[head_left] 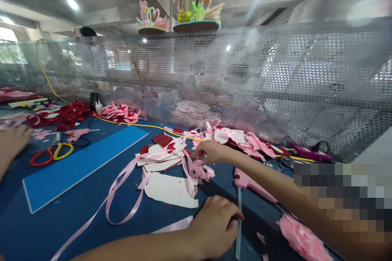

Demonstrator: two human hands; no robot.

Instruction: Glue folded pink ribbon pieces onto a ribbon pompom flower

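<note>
"Where is the left hand (216, 222) placed?"

"It is held low over the blue tabletop (55, 228), its fingers curled. The pale stick (239, 200) at the pink glue gun (255, 187) is overlapped by its fingertips; whether the stick is gripped cannot be told."

"And the right hand (212, 151)?"

"It is stretched out farther off with bent fingers, just above a pink flower (202, 171). Whether anything is pinched there cannot be told."

"What is seen to the left of that flower?"

"White cut-outs (162, 157) are stacked loosely, crossed by a pink ribbon (118, 181) that is trailed toward the near edge."

"Farther left?"

"A blue board (82, 167) is laid slantwise, with scissors (57, 142) beside it. A co-worker's hand (14, 140) is seen at the edge."
</note>
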